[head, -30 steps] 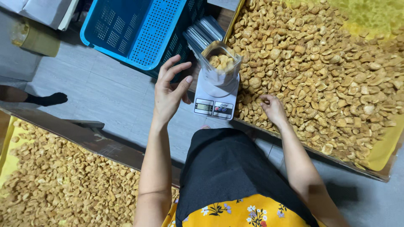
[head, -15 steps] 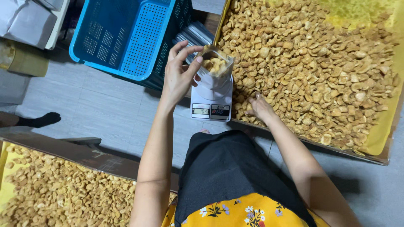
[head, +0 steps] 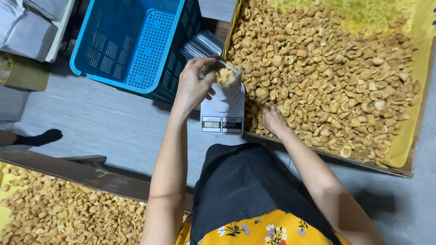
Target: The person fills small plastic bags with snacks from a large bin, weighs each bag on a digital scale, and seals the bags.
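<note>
The left hand grips the rim of a clear plastic bag part-filled with golden snack pieces, fingers curled around its open mouth. The bag stands on a white kitchen scale on the grey floor, just beside the near left corner of a big tray heaped with the same pieces. The right hand rests in that heap at the tray's near edge, fingers bent into the pieces. A blue crate stands left of the scale.

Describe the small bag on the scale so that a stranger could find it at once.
Start at the blue crate. Just right of it, a white scale sits on the grey floor, beside the big tray of golden snacks. The bag stands on the scale, clear, open-topped, partly filled, gripped by the left hand.
</note>
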